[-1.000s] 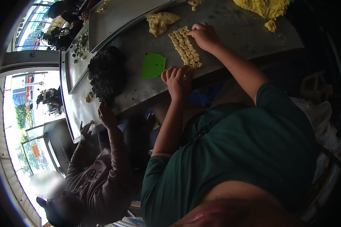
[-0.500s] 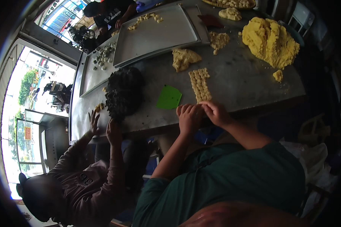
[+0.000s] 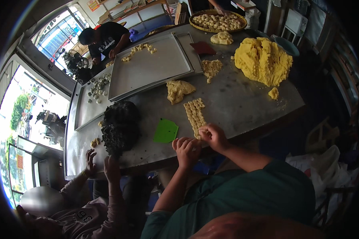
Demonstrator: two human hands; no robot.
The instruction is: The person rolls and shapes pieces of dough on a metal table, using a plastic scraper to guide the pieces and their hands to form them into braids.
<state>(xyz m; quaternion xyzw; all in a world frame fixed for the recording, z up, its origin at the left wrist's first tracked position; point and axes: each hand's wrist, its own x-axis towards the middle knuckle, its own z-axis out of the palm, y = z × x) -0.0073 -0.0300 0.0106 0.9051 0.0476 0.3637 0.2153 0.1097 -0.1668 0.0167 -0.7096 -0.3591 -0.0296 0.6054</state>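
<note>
Rows of small pale dough pieces [image 3: 194, 111] lie side by side on the metal table, running away from me. My right hand [image 3: 213, 136] is closed at the near end of these rows, its fingertips against the last pieces. Just left of it, at the table's front edge, my left hand [image 3: 187, 149] has its fingers curled in; whatever they hold is hidden. A green plastic scraper [image 3: 166, 131] lies flat beyond my left hand, to its left. Farther back sits a lump of pale dough [image 3: 179, 91].
A big yellow dough mound [image 3: 263, 61] stands at the far right, a black dough mass [image 3: 119, 125] at left. Metal trays [image 3: 147, 67] and a round basket of dough balls [image 3: 218, 20] are behind. Co-workers' hands [image 3: 111, 169] work at left, at the far left and by the basket.
My view has tilted upward, so the table sits lower and the basket shows fully. My right hand has moved slightly apart from my left, onto the end of the dough rows.
</note>
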